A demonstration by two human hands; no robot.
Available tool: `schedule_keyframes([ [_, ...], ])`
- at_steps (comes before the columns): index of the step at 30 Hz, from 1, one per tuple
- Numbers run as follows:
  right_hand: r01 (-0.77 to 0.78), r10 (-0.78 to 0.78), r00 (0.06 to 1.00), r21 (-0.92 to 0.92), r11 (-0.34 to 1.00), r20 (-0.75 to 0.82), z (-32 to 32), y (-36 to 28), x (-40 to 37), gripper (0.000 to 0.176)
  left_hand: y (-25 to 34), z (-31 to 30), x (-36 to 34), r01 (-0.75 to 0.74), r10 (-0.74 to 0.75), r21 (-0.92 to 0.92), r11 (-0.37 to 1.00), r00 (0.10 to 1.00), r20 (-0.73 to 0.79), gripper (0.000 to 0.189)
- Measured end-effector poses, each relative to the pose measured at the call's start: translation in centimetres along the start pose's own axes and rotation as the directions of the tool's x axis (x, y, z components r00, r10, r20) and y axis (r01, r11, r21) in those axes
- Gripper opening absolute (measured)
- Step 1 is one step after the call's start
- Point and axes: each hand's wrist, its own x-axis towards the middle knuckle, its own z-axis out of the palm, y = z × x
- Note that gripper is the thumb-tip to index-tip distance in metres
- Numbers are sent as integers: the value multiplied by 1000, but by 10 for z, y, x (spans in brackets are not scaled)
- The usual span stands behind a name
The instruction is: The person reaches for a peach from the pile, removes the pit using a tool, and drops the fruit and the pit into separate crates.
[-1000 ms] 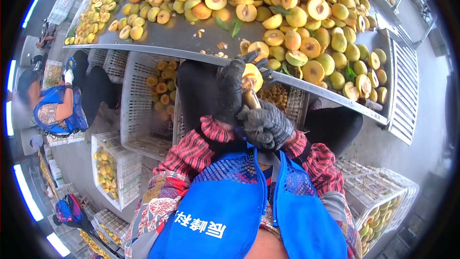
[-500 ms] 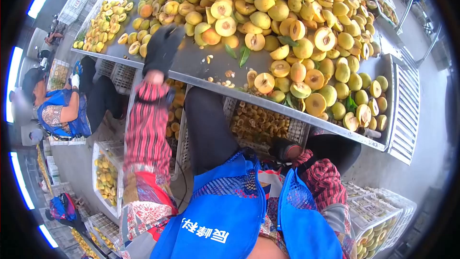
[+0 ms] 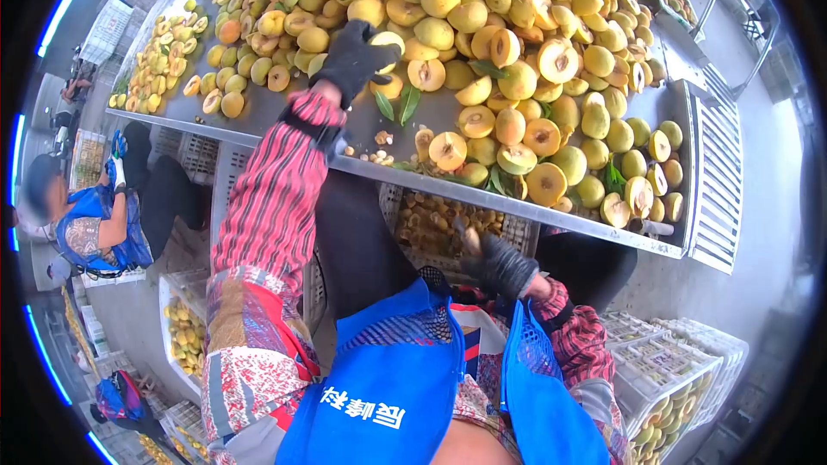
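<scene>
My left hand [image 3: 353, 60], in a black glove, reaches over the metal table to the near side of a large heap of apricots. Its fingers and thumb are bent round a pale yellow apricot [image 3: 388, 41] that still lies against the heap. Below the table edge, in front of my lap, my right hand [image 3: 502, 267] wears a black glove too. Its fingers are closed on a short brown stick-like thing [image 3: 469, 239], blurred, whose kind I cannot make out. Halved apricots with stones showing, such as one apricot half [image 3: 448, 151], lie near the table's front edge.
Under the table stands a crate [image 3: 441, 226] of brownish fruit pieces. The table's metal rim [image 3: 508, 205] runs between my hands. Crates of fruit [image 3: 676, 379] stand at the right, and another crate [image 3: 183, 327] at the left. A co-worker in a blue apron [image 3: 95, 224] sits at far left.
My left hand has moved right and forward from the table's front edge to an apricot in the heap. My right hand has risen slightly and come forward from my lap. The view has shifted somewhat.
</scene>
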Motion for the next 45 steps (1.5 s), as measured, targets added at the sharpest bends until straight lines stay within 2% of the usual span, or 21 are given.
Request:
schedule_keyframes([
  [1,-115,122,993,240,964,-11,-6,-14,-2,28,2,2,-20,55,-33,-223,973,994,101,29],
  [2,-120,126,992,242,963,-10,-10,-29,-4,28,3,5,-41,129,-42,-428,895,978,205,31],
  [4,8,36,996,488,873,-80,-15,-55,-5,27,-2,14,-85,337,-64,-644,686,911,408,36],
  [5,-1,44,996,491,871,-77,-16,-66,-5,27,-10,24,-104,285,-19,-637,716,920,390,37],
  [6,-14,66,993,459,888,-98,-17,-75,-4,27,-19,36,-119,229,29,-629,743,927,373,39],
  [7,-29,89,989,428,903,-120,-16,-80,-3,27,-9,42,-133,-19,176,-404,915,918,356,37],
  [8,-38,99,988,428,903,-119,-13,-82,-2,27,4,52,-149,324,-23,-693,644,914,406,38],
  [10,-7,70,971,269,963,-227,-9,-84,-3,29,19,63,-167,429,-23,-867,253,899,438,31],
  [14,72,-20,941,141,987,-337,-1,-61,-6,27,11,73,-172,437,17,-864,251,890,456,37],
  [16,15,22,944,109,994,-328,-3,-74,-13,26,6,78,-173,503,-32,-864,-7,864,503,42],
  [17,75,-73,923,-11,997,-377,-2,-78,-16,26,3,80,-174,506,-32,-863,-10,862,506,42],
  [19,125,-171,894,-136,983,-413,0,-82,-17,26,0,84,-176,477,-59,-876,78,879,473,42],
  [22,27,-30,934,-14,1000,-357,3,-82,-16,25,3,88,-182,423,-55,-892,157,906,420,43],
  [31,-11,-35,899,-103,995,-437,16,-78,-6,25,9,95,-194,346,-123,-929,133,935,331,35],
  [35,83,-148,905,-177,981,-399,18,-81,-5,25,5,95,-196,357,-138,-920,161,931,337,34],
  [37,90,-142,912,-151,984,-384,20,-75,-1,25,1,94,-197,325,-55,-875,358,943,328,38],
  [38,173,-263,879,-246,954,-397,24,-62,7,25,-9,95,-197,329,-60,-874,359,942,330,38],
  [40,249,-377,837,-338,908,-397,24,-58,10,26,-31,93,-195,-107,196,-424,900,965,172,33],
  [41,185,-275,906,-286,940,-321,21,-65,7,26,-35,88,-194,-102,191,-422,901,966,175,33],
  [43,110,-167,957,-236,966,-237,18,-66,4,27,-38,78,-189,-404,375,66,912,890,260,30],
  [45,114,-160,976,-285,952,-144,17,-61,1,28,-52,75,-181,-388,350,59,920,879,324,29],
])
